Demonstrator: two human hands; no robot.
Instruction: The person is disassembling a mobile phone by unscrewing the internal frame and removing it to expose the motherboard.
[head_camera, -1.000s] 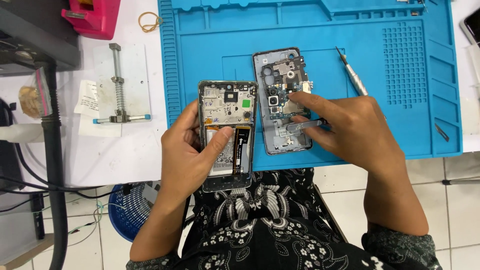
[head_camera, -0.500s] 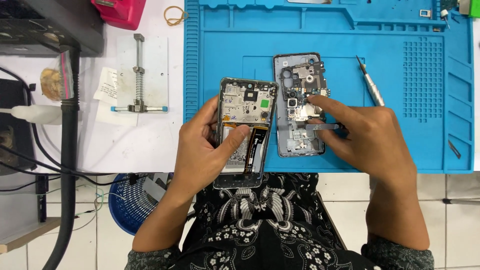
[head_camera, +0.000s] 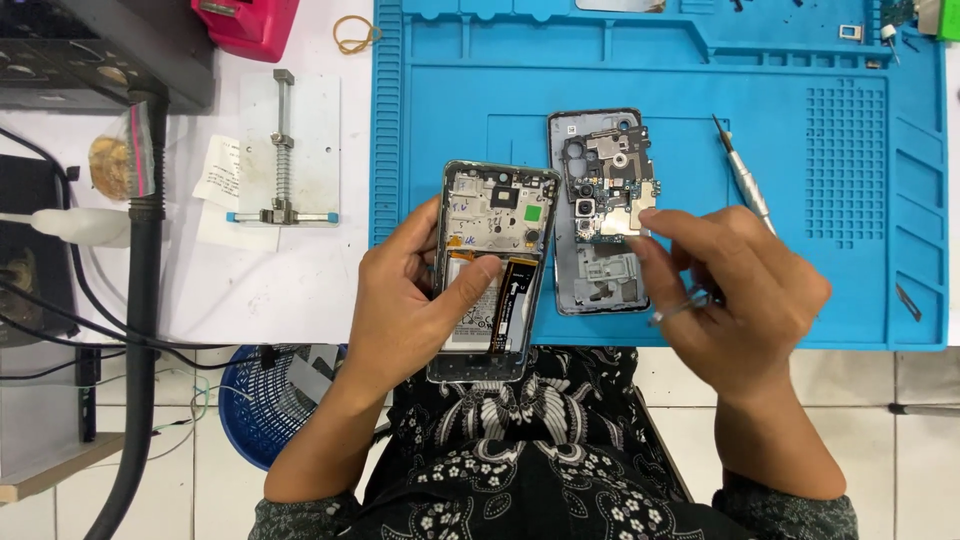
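- My left hand holds the opened phone upright in the palm, its lower end hanging past the edge of the table over my lap.
- That grip is closed around the phone: fingers wrap the left edge, and the thumb lies across the battery in the middle of the frame.
- My right hand hovers over the lower part of the back cover, which lies flat on the blue mat just beside the phone.
- The right grip is pinched nearly shut on thin metal tweezers; I see their shaft poking out under the fingers, but the tips are hidden, so I cannot tell whether they hold anything.
- The small circuit board with the camera parts sits on the back cover, just ahead of my right fingertips.
- To do this well, I judge I should keep the phone steady with the thumb flat and light on the battery, not pressing hard on it.
- I would bring the tweezers in low and slow, touching only the edge of a part, since the connectors here look fine and easy to bend.
- A screwdriver lies on the mat right behind my right hand; I should mind not to knock it.
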